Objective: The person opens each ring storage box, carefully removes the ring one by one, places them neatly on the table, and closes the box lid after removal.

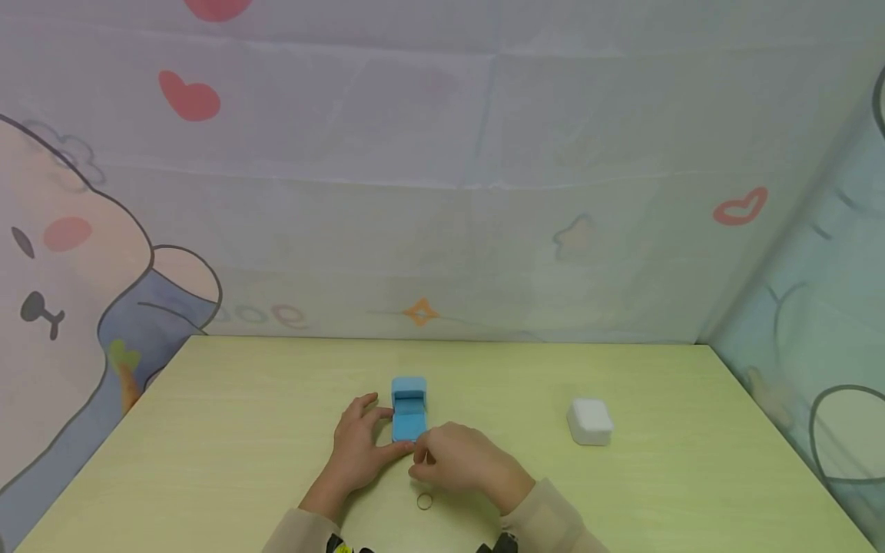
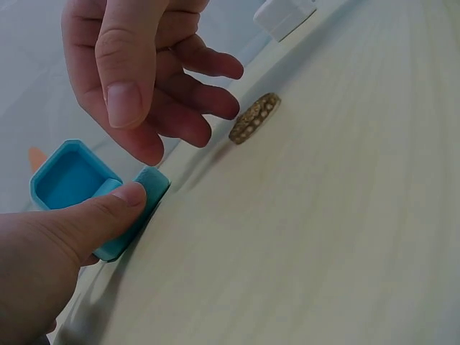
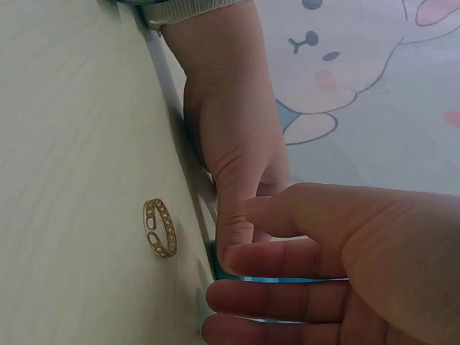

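Observation:
A small blue ring box (image 1: 409, 426) stands on the table with its lid raised. My left hand (image 1: 362, 449) holds it at the left side, the thumb (image 2: 108, 212) against the front of its base; most of the other fingers are hidden in the left wrist view. Just right of the box's front edge is my right hand (image 1: 459, 461), its fingers loosely bent and nothing visible between them. A gold-coloured open-ended ring (image 3: 159, 228) with a chain-like pattern rests on the table, nearer the person than the box and apart from both hands.
A white rounded box (image 1: 591, 422) sits to the right on the pale wooden table (image 1: 263, 399). Behind the table hangs a printed cloth (image 1: 415, 153) with hearts and a cartoon animal. Another cloth panel (image 1: 830, 307) borders the right side.

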